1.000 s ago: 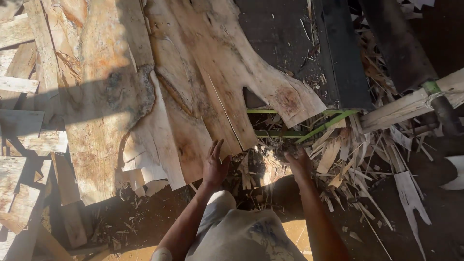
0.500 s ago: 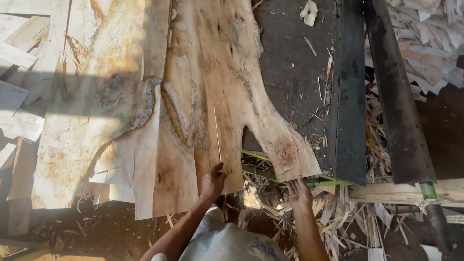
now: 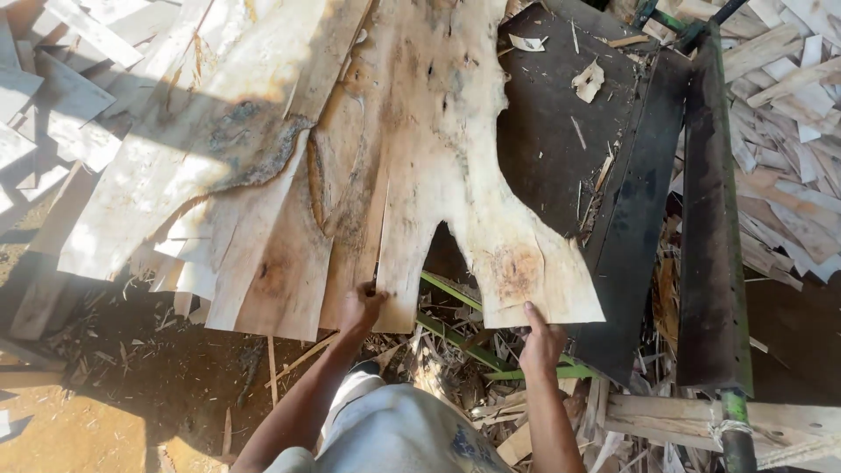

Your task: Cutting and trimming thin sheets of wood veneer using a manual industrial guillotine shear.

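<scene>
- While both arms are reaching forward, the left hand (image 3: 361, 307) is pinching the near edge of the veneer sheet (image 3: 420, 166) right at a long split, probably keeping the crack from running.
- Right hand (image 3: 541, 343) is curling its fingers under the sheet's other lobe, so the floppy thing is staying level between two grips.
- Sheet is lying partly over more veneer (image 3: 201, 149) on the left and a dark ramp (image 3: 569, 140) on the right.
- Farther right, a roller (image 3: 711, 219) is sitting alongside offcuts (image 3: 788, 105).

Veneer sheet (image 3: 438, 158) lies left of the roller (image 3: 710, 219), seemingly over scraps (image 3: 455, 350).
</scene>
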